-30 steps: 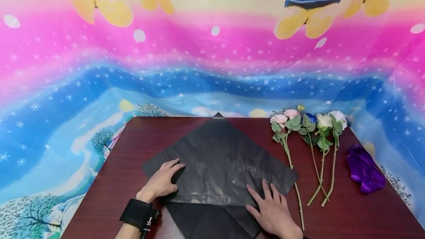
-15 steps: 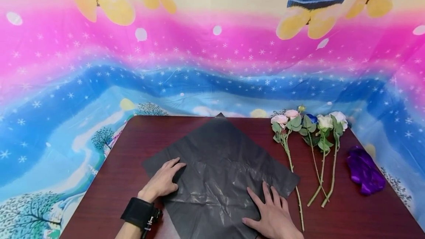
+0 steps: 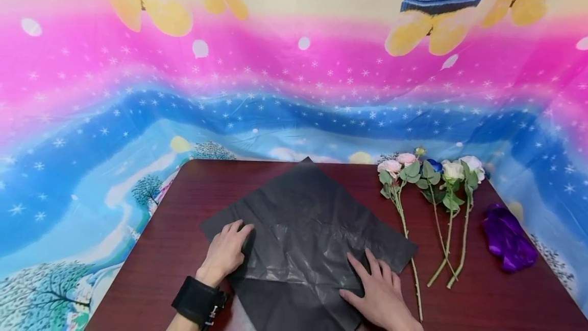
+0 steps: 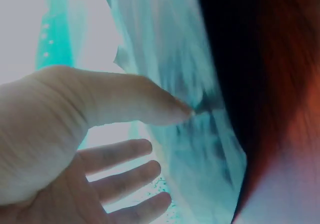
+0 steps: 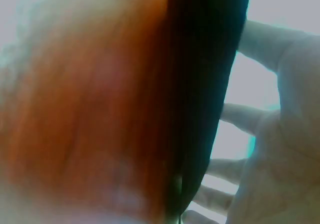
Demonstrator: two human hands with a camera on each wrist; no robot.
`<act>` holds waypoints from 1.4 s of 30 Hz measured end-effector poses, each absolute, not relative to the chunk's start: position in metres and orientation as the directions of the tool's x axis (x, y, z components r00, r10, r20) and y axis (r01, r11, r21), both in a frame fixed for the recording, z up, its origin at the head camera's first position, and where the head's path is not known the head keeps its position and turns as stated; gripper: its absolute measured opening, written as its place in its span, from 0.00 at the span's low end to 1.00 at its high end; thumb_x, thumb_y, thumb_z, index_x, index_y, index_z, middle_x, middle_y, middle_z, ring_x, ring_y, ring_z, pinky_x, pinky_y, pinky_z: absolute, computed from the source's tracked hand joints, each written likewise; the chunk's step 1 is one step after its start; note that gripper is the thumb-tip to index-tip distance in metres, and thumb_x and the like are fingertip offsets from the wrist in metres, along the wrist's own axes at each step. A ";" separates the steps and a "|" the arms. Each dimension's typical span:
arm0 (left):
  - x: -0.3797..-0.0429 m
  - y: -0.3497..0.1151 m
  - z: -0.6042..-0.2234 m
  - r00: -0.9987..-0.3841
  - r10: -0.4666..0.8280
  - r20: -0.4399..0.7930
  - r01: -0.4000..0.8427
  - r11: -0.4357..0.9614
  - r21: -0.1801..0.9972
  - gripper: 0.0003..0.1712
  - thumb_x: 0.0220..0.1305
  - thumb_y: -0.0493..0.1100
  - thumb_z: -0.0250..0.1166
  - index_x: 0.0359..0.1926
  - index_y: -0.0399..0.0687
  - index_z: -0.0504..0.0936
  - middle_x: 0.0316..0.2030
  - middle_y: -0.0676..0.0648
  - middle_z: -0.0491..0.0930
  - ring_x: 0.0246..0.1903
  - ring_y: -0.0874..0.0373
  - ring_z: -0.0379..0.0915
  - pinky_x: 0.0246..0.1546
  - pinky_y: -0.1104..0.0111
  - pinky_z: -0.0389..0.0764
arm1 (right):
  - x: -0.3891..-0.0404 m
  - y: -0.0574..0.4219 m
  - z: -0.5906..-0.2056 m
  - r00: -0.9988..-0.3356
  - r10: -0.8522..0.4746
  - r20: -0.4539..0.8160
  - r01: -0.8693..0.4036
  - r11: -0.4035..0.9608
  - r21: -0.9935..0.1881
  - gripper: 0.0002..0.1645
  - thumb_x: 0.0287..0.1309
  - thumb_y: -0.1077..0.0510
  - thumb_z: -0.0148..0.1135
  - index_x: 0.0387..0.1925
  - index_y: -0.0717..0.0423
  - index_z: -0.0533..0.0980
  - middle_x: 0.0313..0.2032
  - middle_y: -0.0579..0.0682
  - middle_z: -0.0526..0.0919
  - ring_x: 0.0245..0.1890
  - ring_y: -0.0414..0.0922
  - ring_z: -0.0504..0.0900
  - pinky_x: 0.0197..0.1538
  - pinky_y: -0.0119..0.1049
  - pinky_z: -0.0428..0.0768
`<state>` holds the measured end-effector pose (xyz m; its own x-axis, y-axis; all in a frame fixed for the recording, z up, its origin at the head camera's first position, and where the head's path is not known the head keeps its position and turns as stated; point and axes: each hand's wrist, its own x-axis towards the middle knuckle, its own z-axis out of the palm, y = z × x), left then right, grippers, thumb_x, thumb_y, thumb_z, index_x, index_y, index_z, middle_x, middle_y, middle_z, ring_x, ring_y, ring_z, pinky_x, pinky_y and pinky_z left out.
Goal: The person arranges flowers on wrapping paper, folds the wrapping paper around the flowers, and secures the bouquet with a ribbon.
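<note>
A black sheet of wrapping paper (image 3: 308, 213) lies cornerwise on the table, its far tip reaching past the back edge. Across its front part runs a crease, and wrinkles there catch the light. My left hand (image 3: 224, 252) rests on the sheet's left side, fingers gently bent. In the left wrist view the thumb (image 4: 145, 101) meets the paper and three fingers extend apart. With fingers spread, my right hand (image 3: 378, 292) presses on the front right part. The right wrist view shows this hand (image 5: 280, 154) against the dark sheet, blurred.
Several artificial roses, among them a pink stem (image 3: 390, 168), a cream rose (image 3: 452, 170) and a white rose (image 3: 473, 165), lie at the right. Beyond them sits a bunched purple ribbon (image 3: 509, 241). A printed curtain (image 3: 294, 101) surrounds the dark red table (image 3: 216, 183).
The paper's front part flattened half a second ago and now shows a clearer crease again. My right hand shifted slightly forward; my left hand stays nearly in place.
</note>
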<state>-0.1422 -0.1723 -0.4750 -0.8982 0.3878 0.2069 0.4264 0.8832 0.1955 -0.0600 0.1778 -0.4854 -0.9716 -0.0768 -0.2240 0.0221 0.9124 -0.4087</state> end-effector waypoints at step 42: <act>-0.116 -0.154 -0.386 -0.847 0.478 0.231 0.517 0.842 0.153 0.28 0.58 0.45 0.68 0.61 0.47 0.75 0.59 0.40 0.72 0.54 0.45 0.72 0.45 0.50 0.75 | -0.070 0.251 -0.445 -0.998 0.060 -0.004 0.053 0.863 -0.503 0.44 0.62 0.30 0.49 0.63 0.61 0.69 0.63 0.71 0.60 0.60 0.71 0.54 0.54 0.66 0.57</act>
